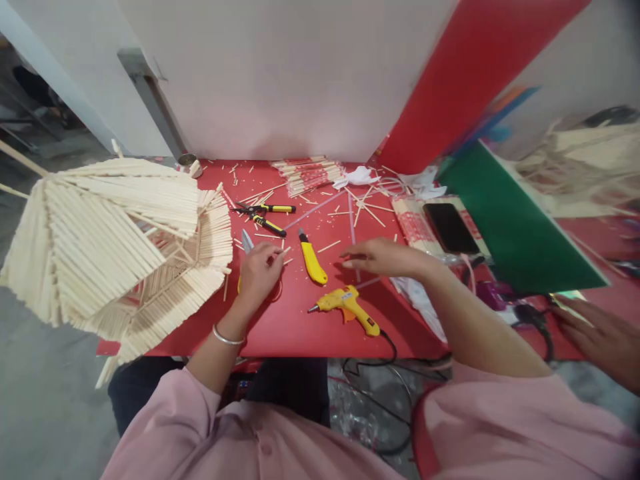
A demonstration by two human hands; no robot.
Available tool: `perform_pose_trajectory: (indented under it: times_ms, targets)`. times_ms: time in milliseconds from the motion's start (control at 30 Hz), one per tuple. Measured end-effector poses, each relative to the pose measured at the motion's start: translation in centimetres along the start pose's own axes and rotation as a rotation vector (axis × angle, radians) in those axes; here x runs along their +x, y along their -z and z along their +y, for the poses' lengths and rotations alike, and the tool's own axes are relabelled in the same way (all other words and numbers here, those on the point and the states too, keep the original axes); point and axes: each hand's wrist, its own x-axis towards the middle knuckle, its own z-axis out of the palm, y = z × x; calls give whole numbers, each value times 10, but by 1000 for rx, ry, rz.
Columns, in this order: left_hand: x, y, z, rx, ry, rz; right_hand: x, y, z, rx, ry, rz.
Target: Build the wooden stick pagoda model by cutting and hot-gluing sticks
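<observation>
left hand point(260, 270): mine, curled over the red table point(295, 320), fingertips pinching a short wooden stick point(286, 251) that pokes out to the right
right hand point(383, 257): flat, palm down, fingers together, pressing on the thin stick frame point(353, 220) laid out on the table
where the stick is: right at my left fingertips, just left of the yellow utility knife point(313, 263), well apart from my right hand
glue gun point(347, 305): lying between my forearms, nozzle pointing left toward my left wrist
risk 1: I'd guess that nozzle is hot, so dragging my left wrist back could mean a burn
risk 2: the big stick model point(120, 247) hangs over the table edge; an elbow bump could tip it off
risk 3: snips point(263, 217) and the knife are near my fingers
other hand point(603, 340): someone else's, far right, not mine
</observation>
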Motion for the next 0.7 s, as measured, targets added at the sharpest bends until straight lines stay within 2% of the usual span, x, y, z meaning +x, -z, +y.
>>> perform_pose_trajectory:
  times_ms: [167, 267, 400, 533, 700]
  targets:
    - [0, -11, -12, 275, -95, 39, 61, 25, 33, -154, -113, 57]
    - [1, -14, -13, 315, -102, 36, 102, 36, 41, -180, -172, 128]
    - [0, -13, -10, 310, -38, 76, 149, 43, 47, -244, -332, 267]
    - [-1, -10, -8, 293, 1, 117, 176, 50, 57, -276, -443, 368]
    - [-2, -10, -6, 276, -28, 130, 191, 53, 65, -315, -421, 338]
